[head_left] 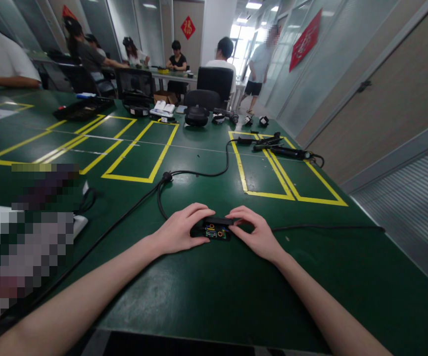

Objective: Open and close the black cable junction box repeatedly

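A small black electronics case, which looks like an opened power adapter [217, 233], lies between my hands at the table's near middle. Its circuit board shows, with round orange-ringed coils on it. Along the far side of the board stands a dark cover [219, 220]. My left hand [184, 228] is closed round the left end of the case, thumb in front and fingers behind. With thumb and fingertips, my right hand [253, 231] pinches the right end of the cover. Black cables run from both sides of the case, partly hidden behind my hands.
A black cable with a plug [166, 176] crosses the green table [184, 301]. Yellow tape rectangles [128, 178] mark its surface. A black tray [83, 109], black case [196, 116] and handheld device [291, 152] lie farther back. People sit beyond; one person [258, 62] stands at the right.
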Available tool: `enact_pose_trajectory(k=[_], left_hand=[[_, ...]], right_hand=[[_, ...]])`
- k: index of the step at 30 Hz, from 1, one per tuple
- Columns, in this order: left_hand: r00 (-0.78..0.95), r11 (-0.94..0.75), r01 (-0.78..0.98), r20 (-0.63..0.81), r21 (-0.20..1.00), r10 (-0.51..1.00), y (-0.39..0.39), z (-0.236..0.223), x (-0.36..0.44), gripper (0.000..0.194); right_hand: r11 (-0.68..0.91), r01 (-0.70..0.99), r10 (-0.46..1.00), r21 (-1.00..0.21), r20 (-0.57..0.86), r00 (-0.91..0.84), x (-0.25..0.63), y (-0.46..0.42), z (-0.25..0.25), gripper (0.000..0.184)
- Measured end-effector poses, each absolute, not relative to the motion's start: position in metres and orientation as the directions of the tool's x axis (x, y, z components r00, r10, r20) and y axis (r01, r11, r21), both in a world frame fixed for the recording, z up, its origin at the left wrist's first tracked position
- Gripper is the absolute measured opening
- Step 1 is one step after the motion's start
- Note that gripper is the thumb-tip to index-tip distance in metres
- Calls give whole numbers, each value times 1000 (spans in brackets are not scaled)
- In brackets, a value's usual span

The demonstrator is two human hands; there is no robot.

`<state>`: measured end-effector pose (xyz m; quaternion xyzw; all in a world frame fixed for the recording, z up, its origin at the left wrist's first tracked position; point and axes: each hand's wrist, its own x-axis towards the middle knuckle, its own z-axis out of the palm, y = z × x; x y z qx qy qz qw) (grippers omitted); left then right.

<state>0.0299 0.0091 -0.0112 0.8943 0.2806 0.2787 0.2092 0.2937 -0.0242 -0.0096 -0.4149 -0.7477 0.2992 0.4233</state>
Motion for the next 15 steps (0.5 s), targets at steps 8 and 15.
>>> enact_pose_trajectory(k=[8,15], left_hand=[[678,-760,358,409,542,611,7,-8,32,48],[671,-742,362,395,565,628,9,-7,31,38]], right_hand=[[594,435,796,-677,413,-443,296,-27,-7,16],[592,542,804,-597,382,-456,297,-25,-18,32]])
